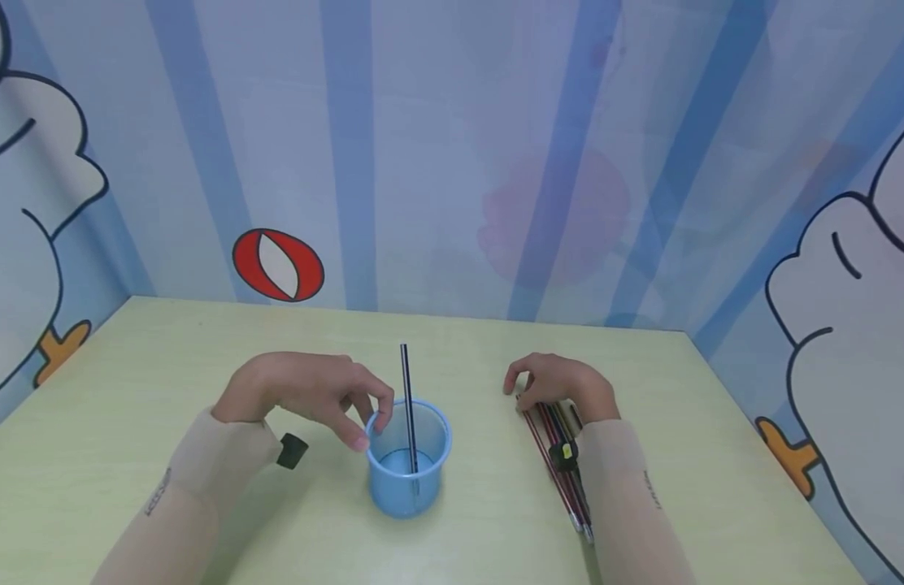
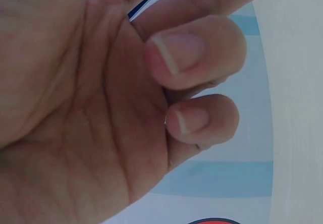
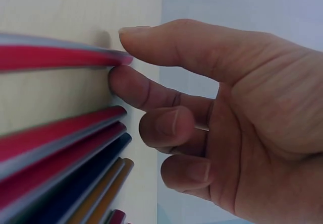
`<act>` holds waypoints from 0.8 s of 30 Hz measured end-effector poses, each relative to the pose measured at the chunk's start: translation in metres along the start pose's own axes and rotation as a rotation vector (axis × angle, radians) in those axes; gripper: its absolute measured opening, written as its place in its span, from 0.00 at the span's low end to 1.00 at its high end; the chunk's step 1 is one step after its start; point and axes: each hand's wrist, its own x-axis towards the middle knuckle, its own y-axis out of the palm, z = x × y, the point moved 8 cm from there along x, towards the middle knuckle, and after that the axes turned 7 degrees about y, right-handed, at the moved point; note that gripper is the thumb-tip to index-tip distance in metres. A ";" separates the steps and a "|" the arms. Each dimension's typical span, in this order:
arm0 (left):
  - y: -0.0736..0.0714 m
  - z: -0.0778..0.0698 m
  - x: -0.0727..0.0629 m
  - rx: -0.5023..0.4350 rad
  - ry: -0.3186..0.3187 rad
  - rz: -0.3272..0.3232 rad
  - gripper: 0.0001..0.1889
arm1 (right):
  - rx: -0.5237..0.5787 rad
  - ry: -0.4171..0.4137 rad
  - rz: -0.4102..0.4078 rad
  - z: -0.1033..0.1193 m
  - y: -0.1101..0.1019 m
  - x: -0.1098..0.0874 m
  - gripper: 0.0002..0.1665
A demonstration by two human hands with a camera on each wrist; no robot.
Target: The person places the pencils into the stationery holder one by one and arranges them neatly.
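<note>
A translucent blue plastic cup (image 1: 402,497) stands upright on the table, with one dark striped pencil (image 1: 406,378) leaning inside it. My left hand (image 1: 306,388) pinches the cup's left rim, thumb outside and a finger over the inside. The cup itself is out of sight in the left wrist view. Right of the cup, my right hand (image 1: 565,380) pinches the far end of a red-and-silver pencil (image 3: 55,57) between thumb and index fingertip. Beside that one lie several more pencils (image 3: 65,143) in red, dark blue and gold, partly hidden under the right wrist in the head view.
The pale wooden table (image 1: 474,536) ends at a blue striped backdrop (image 1: 437,162) printed with cartoon figures and a red-and-white ball (image 1: 247,264). Small black devices sit at both wrists, the left one (image 1: 292,451) beside the sleeve cuff.
</note>
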 end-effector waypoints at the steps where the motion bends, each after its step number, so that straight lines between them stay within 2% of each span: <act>1: 0.000 0.000 0.000 0.001 0.000 0.000 0.08 | -0.002 0.002 -0.001 0.000 0.001 0.000 0.10; 8: -0.001 0.001 -0.001 0.004 -0.015 -0.005 0.09 | -0.004 0.022 -0.029 0.003 0.003 0.002 0.11; 13: -0.001 0.001 -0.001 -0.004 -0.002 -0.004 0.08 | -0.008 0.030 -0.035 0.003 0.005 0.004 0.11; 16: 0.000 0.001 -0.001 -0.011 0.003 -0.001 0.08 | 0.012 0.001 -0.007 0.004 0.008 0.005 0.08; 19: 0.000 0.001 -0.001 -0.008 -0.001 -0.001 0.08 | 0.036 -0.070 0.013 0.009 0.006 0.005 0.06; 24: -0.001 0.001 -0.001 0.004 -0.021 -0.007 0.08 | 0.061 -0.155 0.016 0.019 -0.001 0.001 0.07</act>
